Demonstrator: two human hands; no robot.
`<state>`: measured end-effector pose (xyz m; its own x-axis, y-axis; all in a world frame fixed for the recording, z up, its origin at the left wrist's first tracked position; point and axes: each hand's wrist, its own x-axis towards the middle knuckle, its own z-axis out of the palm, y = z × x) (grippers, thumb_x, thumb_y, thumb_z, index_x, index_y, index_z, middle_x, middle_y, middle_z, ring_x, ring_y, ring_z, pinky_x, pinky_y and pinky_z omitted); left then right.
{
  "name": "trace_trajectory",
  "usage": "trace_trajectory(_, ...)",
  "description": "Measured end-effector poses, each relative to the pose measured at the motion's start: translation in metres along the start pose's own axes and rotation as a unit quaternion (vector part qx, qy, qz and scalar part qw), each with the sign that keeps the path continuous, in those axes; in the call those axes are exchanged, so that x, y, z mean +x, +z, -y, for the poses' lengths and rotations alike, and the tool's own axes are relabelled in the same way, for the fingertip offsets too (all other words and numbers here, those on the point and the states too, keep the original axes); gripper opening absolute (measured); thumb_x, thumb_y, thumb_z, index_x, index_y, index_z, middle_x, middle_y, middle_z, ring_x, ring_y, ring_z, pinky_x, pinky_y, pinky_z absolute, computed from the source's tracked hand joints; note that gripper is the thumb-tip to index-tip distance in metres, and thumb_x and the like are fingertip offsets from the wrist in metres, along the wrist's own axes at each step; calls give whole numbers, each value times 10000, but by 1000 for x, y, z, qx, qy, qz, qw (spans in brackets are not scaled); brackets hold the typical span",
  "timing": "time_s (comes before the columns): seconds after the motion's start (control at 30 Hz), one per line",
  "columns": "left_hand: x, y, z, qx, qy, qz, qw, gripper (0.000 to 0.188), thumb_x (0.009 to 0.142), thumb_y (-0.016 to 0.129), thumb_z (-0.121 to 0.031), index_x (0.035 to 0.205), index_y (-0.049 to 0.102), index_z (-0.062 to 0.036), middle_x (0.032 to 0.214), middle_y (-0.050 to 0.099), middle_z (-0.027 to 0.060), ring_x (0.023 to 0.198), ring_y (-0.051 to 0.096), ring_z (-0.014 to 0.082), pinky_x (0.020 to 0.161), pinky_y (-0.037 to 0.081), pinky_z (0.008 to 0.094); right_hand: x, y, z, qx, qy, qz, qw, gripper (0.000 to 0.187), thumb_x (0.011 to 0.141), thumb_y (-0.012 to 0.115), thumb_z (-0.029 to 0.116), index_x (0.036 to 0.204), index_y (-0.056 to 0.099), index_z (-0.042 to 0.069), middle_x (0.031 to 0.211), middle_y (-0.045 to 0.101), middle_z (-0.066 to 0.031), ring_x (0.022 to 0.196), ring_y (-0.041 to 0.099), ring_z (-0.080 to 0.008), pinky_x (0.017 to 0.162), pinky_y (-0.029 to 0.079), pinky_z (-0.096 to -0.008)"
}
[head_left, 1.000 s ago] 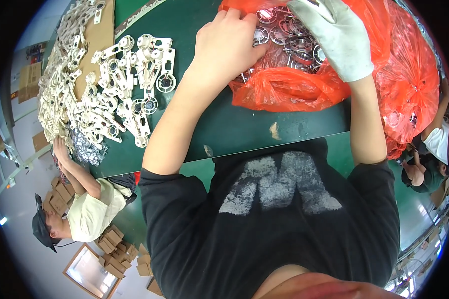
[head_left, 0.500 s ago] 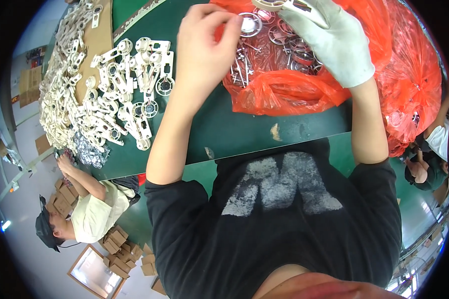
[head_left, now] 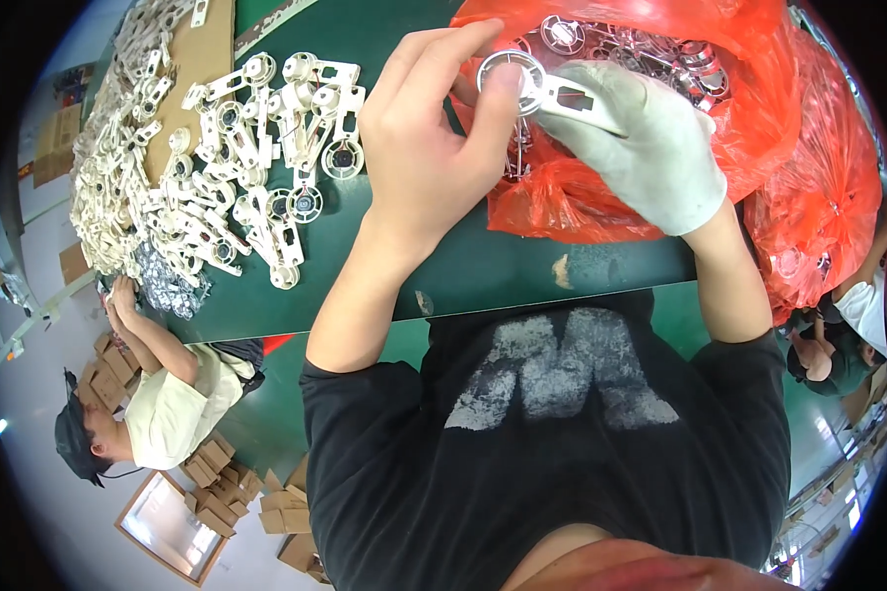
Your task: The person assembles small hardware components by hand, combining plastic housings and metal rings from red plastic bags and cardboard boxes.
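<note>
My bare left hand [head_left: 434, 148] has its thumb pressed on a shiny spoked ring [head_left: 534, 91], with its index finger stretched out above. The ring sits over the round end of a cream plastic arm [head_left: 574, 98] that has a rectangular slot. In a pale glove, my right hand [head_left: 646, 148] grips this arm by its other end; the fingers underneath are partly hidden. Just beyond both hands, an open red plastic bag [head_left: 572, 209] holds several chrome rings [head_left: 563, 35] and thin metallic pieces.
A heap of cream plastic arms [head_left: 266, 148] covers the left of the green table [head_left: 453, 276], partly on brown cardboard [head_left: 205, 69]. A second red bag [head_left: 818, 197] lies at right. One person [head_left: 168, 404] works at left, another [head_left: 838, 335] at right.
My hands have come nearer to me and closer together. The ring, held apart in my left hand before, now lies on the round end of the plastic arm under my thumb.
</note>
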<state>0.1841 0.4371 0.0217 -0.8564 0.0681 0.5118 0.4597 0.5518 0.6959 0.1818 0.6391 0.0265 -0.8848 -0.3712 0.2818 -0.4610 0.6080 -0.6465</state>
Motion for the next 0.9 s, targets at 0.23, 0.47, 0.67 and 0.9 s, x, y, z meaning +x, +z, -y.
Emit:
trace_trajectory(0.23,-1,-18,7,1,99,90,991,528,774,855,-42,1274,683,-32,1166,736,106,829,699,118,605,560,212,2,-6,1,15,-22,11,1000,337,892,774,278,1145,724,62,925,738,-143,856,734,-313,751,583,-371)
trace_trajectory(0.47,-7,-14,6,-48,43,86,994,512,750,895,-29,1211,685,42,1166,753,110,910,745,121,712,620,238,-2,-9,3,14,-24,16,999,358,880,771,242,1170,707,43,946,739,-154,882,734,-316,771,583,-368)
trace_trajectory(0.67,-13,-13,4,-22,93,41,995,569,726,921,-45,1226,664,46,1170,754,123,928,742,124,701,628,237,3,-23,17,138,122,134,974,414,857,758,190,1218,670,8,964,725,-122,884,712,-218,805,557,-325)
trace_trajectory(0.9,-13,-15,1,-31,88,47,995,587,718,926,-33,1224,649,76,1160,744,190,986,748,193,755,637,273,-9,-9,9,266,138,79,951,413,854,716,152,1213,638,-37,983,678,-107,924,663,-169,820,524,-302)
